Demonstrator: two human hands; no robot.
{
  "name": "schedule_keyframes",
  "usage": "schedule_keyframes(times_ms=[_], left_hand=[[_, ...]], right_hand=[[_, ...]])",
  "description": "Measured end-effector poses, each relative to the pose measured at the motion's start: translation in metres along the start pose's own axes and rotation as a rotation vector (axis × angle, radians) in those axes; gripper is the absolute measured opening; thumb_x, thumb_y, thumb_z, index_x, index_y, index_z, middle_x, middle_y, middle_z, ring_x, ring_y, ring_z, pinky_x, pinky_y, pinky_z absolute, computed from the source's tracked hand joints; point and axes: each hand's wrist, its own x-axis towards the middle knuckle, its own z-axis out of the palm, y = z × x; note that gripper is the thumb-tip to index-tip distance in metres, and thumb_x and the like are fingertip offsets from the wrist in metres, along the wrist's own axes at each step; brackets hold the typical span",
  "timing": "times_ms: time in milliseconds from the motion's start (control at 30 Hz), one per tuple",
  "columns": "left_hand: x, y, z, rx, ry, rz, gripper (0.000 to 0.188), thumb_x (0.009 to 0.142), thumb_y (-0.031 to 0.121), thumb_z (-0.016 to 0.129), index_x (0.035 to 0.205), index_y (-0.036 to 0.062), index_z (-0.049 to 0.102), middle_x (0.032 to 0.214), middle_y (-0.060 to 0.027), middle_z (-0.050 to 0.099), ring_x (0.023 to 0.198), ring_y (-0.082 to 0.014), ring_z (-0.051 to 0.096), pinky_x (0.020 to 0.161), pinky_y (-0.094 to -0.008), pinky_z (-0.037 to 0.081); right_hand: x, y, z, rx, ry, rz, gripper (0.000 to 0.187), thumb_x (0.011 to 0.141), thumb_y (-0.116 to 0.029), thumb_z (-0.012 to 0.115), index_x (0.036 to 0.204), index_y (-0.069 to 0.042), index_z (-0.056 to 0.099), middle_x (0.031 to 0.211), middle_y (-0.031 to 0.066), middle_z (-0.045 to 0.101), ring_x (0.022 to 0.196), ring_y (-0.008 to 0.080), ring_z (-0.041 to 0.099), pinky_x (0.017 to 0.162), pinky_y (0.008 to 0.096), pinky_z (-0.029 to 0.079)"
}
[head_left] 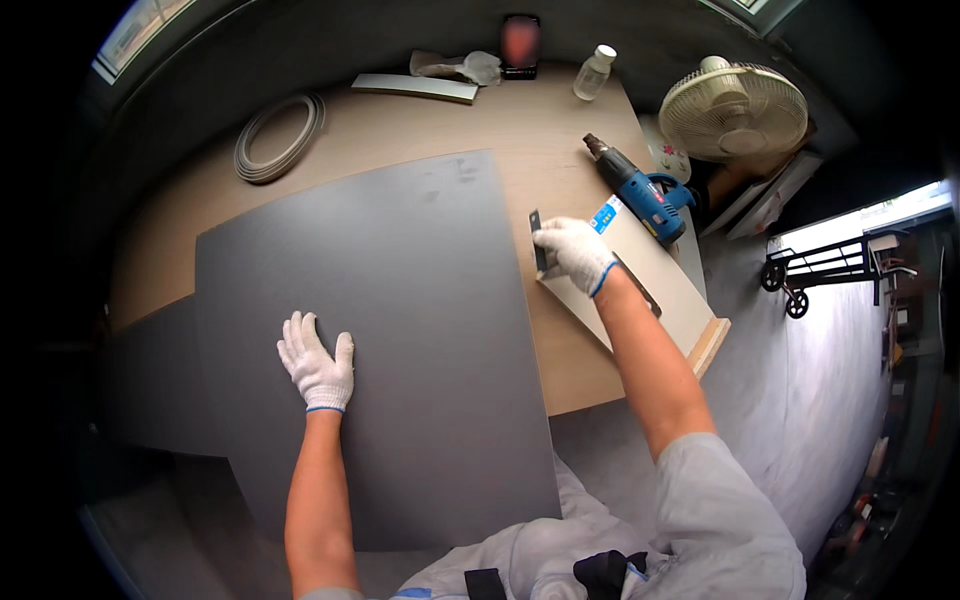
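A large dark grey panel [430, 330] lies on the wooden tabletop, reaching past its front edge toward my body. My left hand [318, 368], in a white knitted glove, rests flat on the panel with the thumb spread. My right hand [575, 250], gloved the same way, is closed on a dark metal square [538, 238] to the right of the panel. One arm of the square points away from me; part of the other [645, 290] shows behind my wrist, and the glove hides their corner. Beneath it lies a white board [655, 295] with a blue label.
A blue heat gun [640, 195] lies beyond the white board. At the back are a coil of edging strip [275, 140], a metal bar [415, 88], a phone [520, 45] and a clear bottle [594, 73]. A fan [735, 110] stands right; a cart [825, 265] is on the floor.
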Motion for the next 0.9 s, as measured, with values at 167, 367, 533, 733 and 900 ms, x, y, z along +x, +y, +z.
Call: schedule_keyframes(times_ms=[167,367,533,733,900], left_hand=[[0.002,0.009,-0.008,-0.014,0.0,-0.014,0.073,0.096,0.042,0.07,0.151,-0.0011,0.05,0.166,-0.0234,0.041,0.158,-0.0422,0.031,0.132,-0.0592,0.017],[0.004,0.005,-0.007,-0.013,-0.01,-0.015,0.073,0.095,0.041,0.07,0.151,-0.0009,0.05,0.166,-0.0234,0.041,0.158,-0.0425,0.031,0.131,-0.0596,0.018],[0.004,-0.007,-0.006,-0.014,0.001,-0.003,0.073,0.093,0.04,0.072,0.149,0.0001,0.051,0.165,-0.023,0.042,0.158,-0.0425,0.03,0.132,-0.0596,0.015],[0.005,-0.011,-0.01,-0.019,0.02,-0.005,0.072,0.091,0.038,0.073,0.148,-0.0013,0.052,0.164,-0.0235,0.043,0.158,-0.0427,0.032,0.132,-0.0597,0.017],[0.004,-0.008,-0.008,-0.044,0.05,0.025,0.071,0.09,0.036,0.074,0.146,-0.0013,0.054,0.162,-0.0244,0.045,0.156,-0.0438,0.035,0.131,-0.061,0.02]], right_hand=[[-0.03,0.061,0.011,-0.31,-0.084,-0.339,0.021,0.095,-0.017,0.066,0.094,0.004,0.069,0.079,0.0101,0.068,0.066,0.0212,0.066,0.06,0.0372,0.056],[-0.063,0.047,0.057,-0.116,0.036,0.02,0.028,0.096,-0.021,0.066,0.104,0.005,0.07,0.082,0.0102,0.07,0.071,0.0183,0.067,0.064,0.034,0.056],[-0.063,0.06,0.063,-0.248,0.028,-0.012,0.032,0.096,-0.026,0.067,0.109,0.003,0.071,0.087,0.0116,0.072,0.081,0.02,0.069,0.076,0.0383,0.058],[-0.014,0.024,0.036,-0.317,0.2,-0.296,0.031,0.095,-0.026,0.068,0.104,0.002,0.075,0.084,0.0136,0.075,0.077,0.0208,0.071,0.075,0.0392,0.057],[0.091,-0.03,0.034,-0.759,0.461,-0.784,0.018,0.093,-0.019,0.069,0.107,-0.009,0.076,0.098,0.0209,0.077,0.097,0.0441,0.073,0.087,0.0516,0.057]])
